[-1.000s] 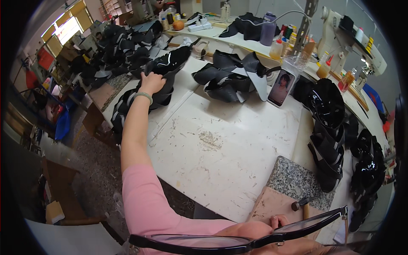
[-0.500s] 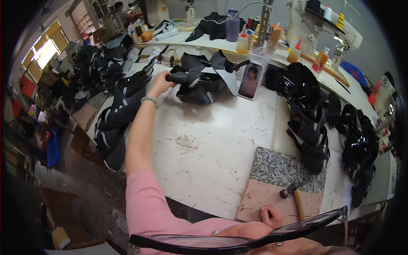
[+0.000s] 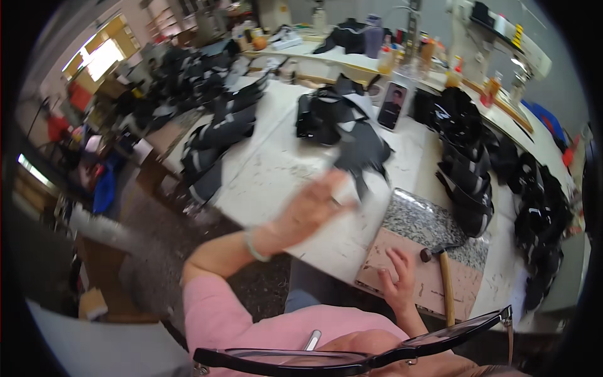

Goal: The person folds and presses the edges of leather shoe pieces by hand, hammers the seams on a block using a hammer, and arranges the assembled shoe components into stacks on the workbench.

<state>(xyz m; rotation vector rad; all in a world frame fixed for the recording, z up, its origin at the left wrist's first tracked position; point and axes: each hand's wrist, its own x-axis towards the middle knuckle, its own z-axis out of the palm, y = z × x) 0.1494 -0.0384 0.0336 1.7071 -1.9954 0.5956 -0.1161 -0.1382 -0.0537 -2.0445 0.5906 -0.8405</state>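
L hand [image 3: 317,204] is blurred over white tbl [image 3: 270,179], nr blk piece [image 3: 363,149]; can't tell if it's pinching it. Blk piece is just in front of blk pile [image 3: 317,116]. R hand [image 3: 401,279], fingers spread, is at pink board [image 3: 430,286], nr hammer [image 3: 447,283].

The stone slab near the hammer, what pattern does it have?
The stone slab is speckled in grey, black and white, seen in the head view.

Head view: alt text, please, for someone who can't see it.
Blurred left hand over a white table, next to a dark piece; whether it holds this is unclear. The right hand, open, is over a pinkish board, left of a hammer.
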